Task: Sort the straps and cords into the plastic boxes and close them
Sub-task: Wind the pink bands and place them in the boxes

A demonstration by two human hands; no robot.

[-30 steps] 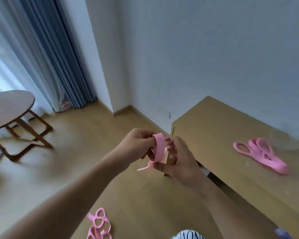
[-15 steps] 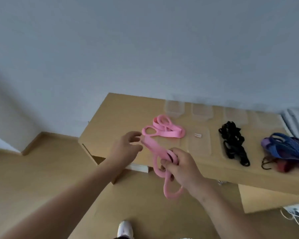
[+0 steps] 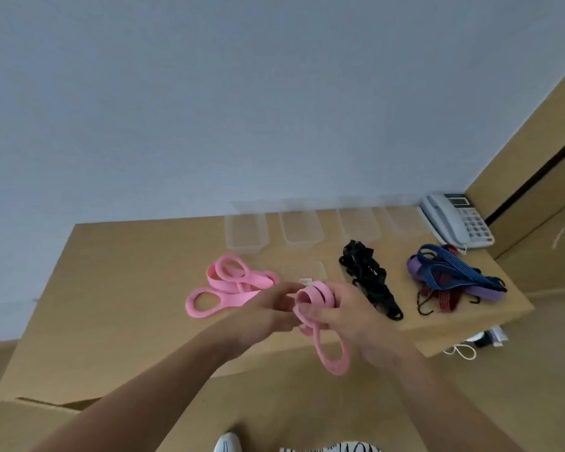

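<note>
coiled pink elastic strap (image 3: 317, 300) gripped in right hand (image 3: 346, 316), pinched by left hand (image 3: 268, 313), loop dangling below desk (image 3: 128, 288) edge, leftmost clear plastic box (image 3: 246, 230) straight ahead, slightly leftward.

It looked like a plain office or hotel-style room. A light wooden tabletop (image 3: 118, 288) stood against a bare pale wall (image 3: 242, 109), a corded desk telephone (image 3: 455, 223) sat at its far corner, and wood-panelled furniture (image 3: 535, 177) rose beside it over a wood-toned floor (image 3: 274, 402).
</note>
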